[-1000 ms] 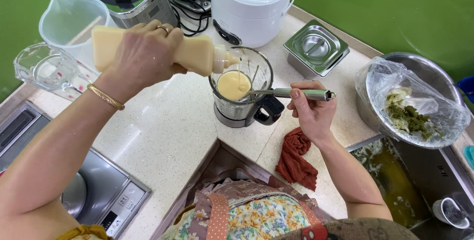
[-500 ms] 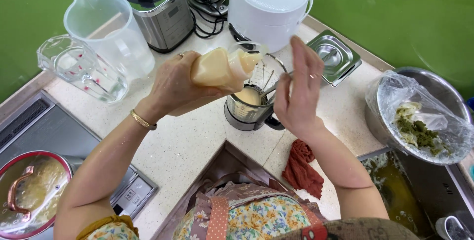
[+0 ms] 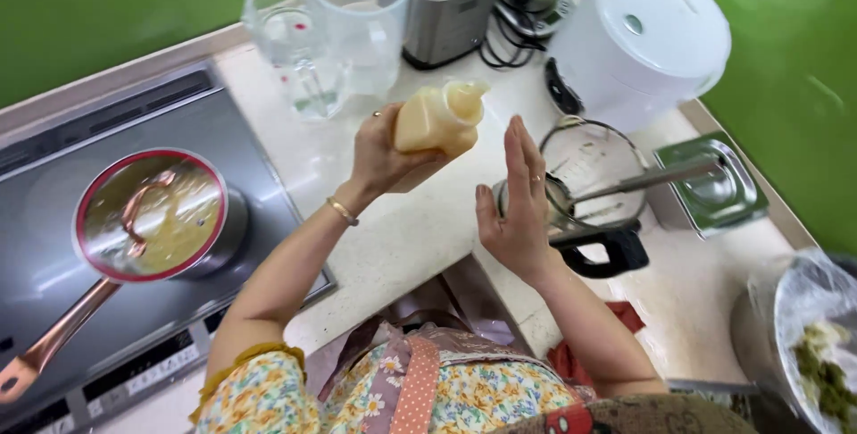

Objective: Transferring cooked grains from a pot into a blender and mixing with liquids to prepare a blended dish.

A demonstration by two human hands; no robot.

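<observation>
The left hand is wrapped tight around a soft squeeze bottle of pale yellow sauce, gripping its lower half so the bottle juts out to the right of the palm, tilted with its capped tip pointing up and away. Just to the right of the bottle, close but not touching it, the right hand stands open and flat, fingers straight and together, palm turned toward the bottle, holding nothing. Beyond that open hand, just on its far side, sits the glass measuring jug with its black handle toward the person and a metal spoon leaning out over its rim to the right. Compared with half a second back, the bottle has swung away from over the jug and come upright-ish to the left of it, and the right hand has dropped from beside the jug's mouth to a spot lower and nearer the body; a second ago that hand was holding the spoon handle while the bottle was tipped over the jug. The bottle itself looks squashy and translucent, nearly full of creamy beige-yellow sauce, with a cap of the same pale colour. Well off to the left of the gripping hand, a copper-handled saucepan sits on the cooktop, glass lid on.
</observation>
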